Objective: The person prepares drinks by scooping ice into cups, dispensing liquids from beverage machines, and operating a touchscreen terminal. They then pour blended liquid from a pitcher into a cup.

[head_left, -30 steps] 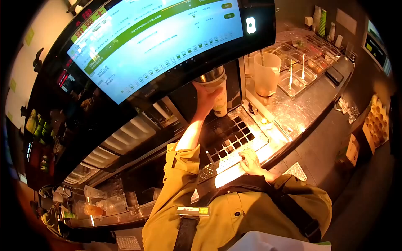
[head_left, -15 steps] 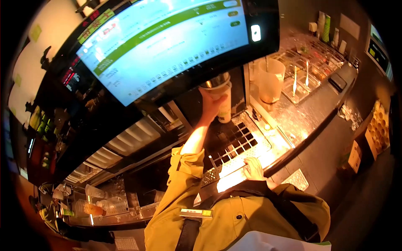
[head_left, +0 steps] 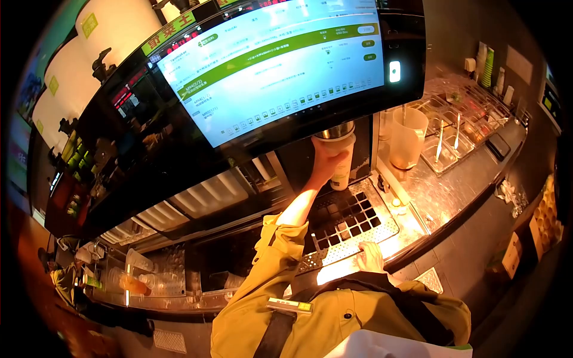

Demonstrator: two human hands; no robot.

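Observation:
My left hand (head_left: 327, 164) is wrapped around a tall pale cup (head_left: 341, 173) with print on its side. The cup stands nearly upright just under the screen, its mouth directly below a round metal dispenser outlet (head_left: 337, 131). Below it lies a metal drip tray with a black grid (head_left: 358, 218). My right hand (head_left: 370, 256) rests by the near edge of the tray on the brightly lit counter, fingers lying loosely, and nothing shows in it.
A large lit screen (head_left: 286, 65) hangs over the dispenser. To the right stand a translucent pitcher (head_left: 409, 137) and ingredient tubs with spoons (head_left: 444, 146). Clear plastic cups (head_left: 140, 280) sit at the lower left. A cardboard box (head_left: 512, 255) is at the far right.
The view has shifted, so the whole scene sits lower and further right. My left hand still holds the cup under the outlet, and my right hand stays by the tray.

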